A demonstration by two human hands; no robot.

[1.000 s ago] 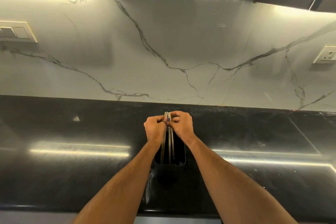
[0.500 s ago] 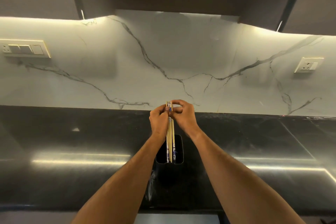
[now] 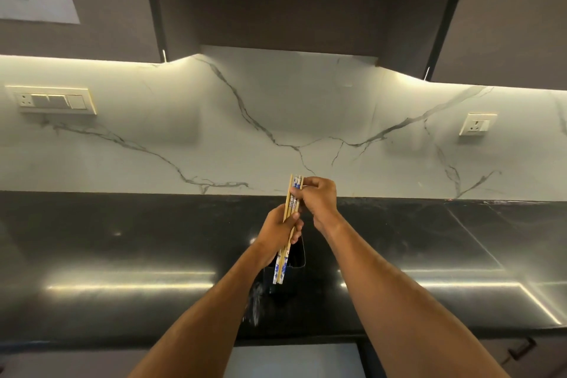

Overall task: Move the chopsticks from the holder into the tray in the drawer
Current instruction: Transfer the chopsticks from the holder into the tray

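Note:
A bundle of wooden chopsticks (image 3: 287,242) with blue-and-white patterned parts stands nearly upright over the black counter. My left hand (image 3: 277,228) grips the bundle around its middle. My right hand (image 3: 317,198) pinches the top ends. The lower ends hang just above the opening of the black holder (image 3: 296,267), which stands on the counter between my forearms. The drawer's tray is hard to tell; a pale surface (image 3: 294,359) shows below the counter's front edge.
The glossy black counter (image 3: 122,255) runs left to right under a white marble backsplash. A switch plate (image 3: 52,100) sits on the wall at left, a socket (image 3: 477,124) at right. Dark cabinets hang overhead. A drawer handle (image 3: 521,350) shows at bottom right.
The chopsticks have risen out of the holder. My left hand has slid down to the bundle's middle while my right stays at the top. The view has tilted upward.

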